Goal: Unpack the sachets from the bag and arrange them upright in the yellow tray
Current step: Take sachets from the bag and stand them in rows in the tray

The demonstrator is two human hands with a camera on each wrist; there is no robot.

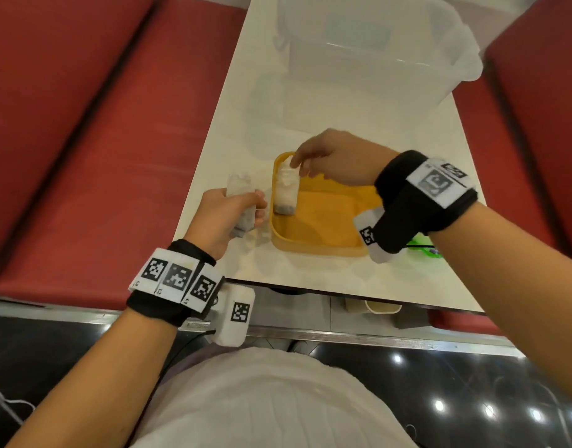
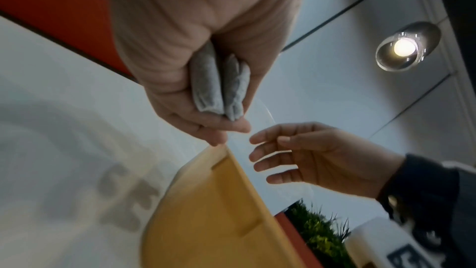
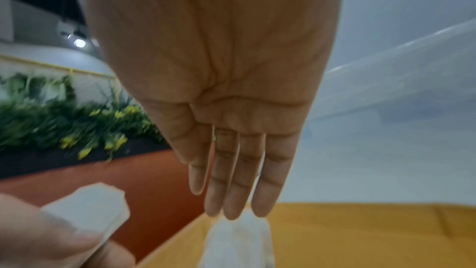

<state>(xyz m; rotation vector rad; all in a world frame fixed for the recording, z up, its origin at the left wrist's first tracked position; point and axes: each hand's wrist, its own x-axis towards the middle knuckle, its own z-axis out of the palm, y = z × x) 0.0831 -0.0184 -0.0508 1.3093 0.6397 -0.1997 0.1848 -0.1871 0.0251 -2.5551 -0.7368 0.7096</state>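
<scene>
overhead, right hand [image 1: 330, 156] straight fingers touching upright sachet [image 1: 287, 189] in yellow tray [image 1: 323, 221], left hand [image 2: 195, 80] gripping two soft grey sachets [image 2: 219, 87], seen only in its wrist view

left hand [image 1: 228, 210] curled tight round its sachets [image 2: 219, 87], right hand [image 1: 334, 160] flat, fingers [image 3: 240, 178] straight, tips down
</scene>
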